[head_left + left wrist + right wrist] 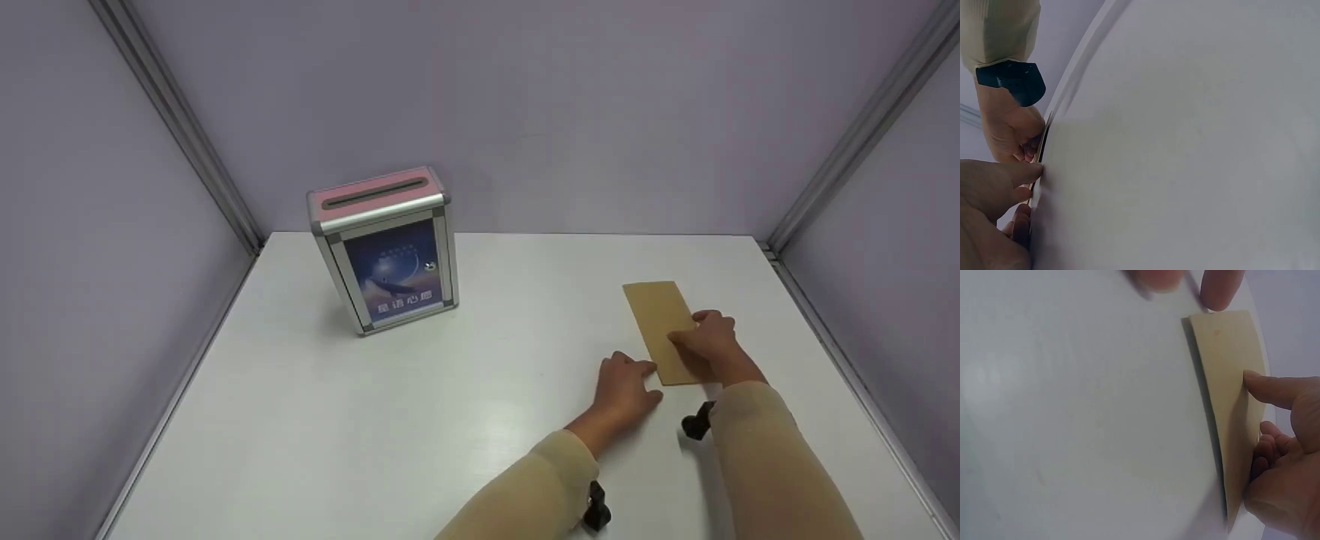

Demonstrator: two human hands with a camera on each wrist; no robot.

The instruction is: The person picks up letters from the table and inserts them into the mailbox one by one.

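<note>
A long brown envelope (660, 319) lies on the white table (420, 420), right of the middle. My right hand (709, 341) holds its near right part. In the right wrist view its thumb (1266, 389) lies on top of the envelope (1227, 365) and the fingers curl under the right edge, which is lifted a little. My left hand (626, 381) rests palm down on the table, its fingertips touching the envelope's near left corner. In the left wrist view a finger of my left hand (999, 191) touches the envelope's thin edge (1045, 140).
A metal box (382, 251) with a pink slotted top and a blue picture on its front stands upright at the back left of the table. Lilac walls close in the table at the back and both sides. Black wrist camera mounts (697, 421) sit on both forearms.
</note>
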